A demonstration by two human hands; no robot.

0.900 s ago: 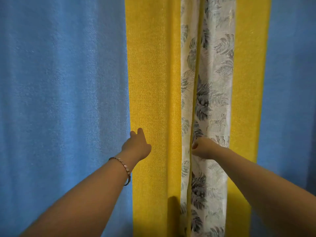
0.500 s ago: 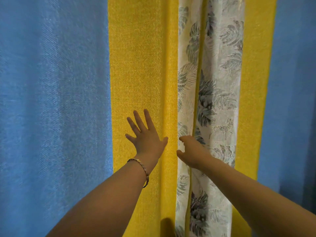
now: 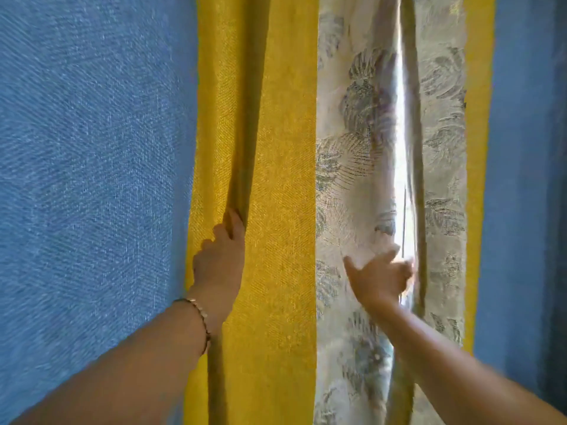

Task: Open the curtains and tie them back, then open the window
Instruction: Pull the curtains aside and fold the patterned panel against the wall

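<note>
Two curtains fill the view. The left curtain has a blue panel [image 3: 92,179], a yellow band [image 3: 276,194] and a white leaf-print edge strip [image 3: 346,167]. The right curtain shows its leaf-print edge [image 3: 441,167], a yellow band [image 3: 478,148] and blue cloth [image 3: 521,194]. My left hand [image 3: 219,262], with a bracelet on the wrist, presses into a fold of the left yellow band, fingertips hidden in the fold. My right hand [image 3: 380,277] hooks its fingers on the leaf-print edge at the bright gap [image 3: 402,185] between the curtains. The window is hidden.
Daylight shines through the narrow slit between the two curtain edges. Curtain cloth covers the whole view from side to side; no tie-back, wall or window frame shows.
My left hand has moved left and dug into a fold of the yellow band. My right hand has shifted right to the curtain edges, and a bright gap has appeared between them.
</note>
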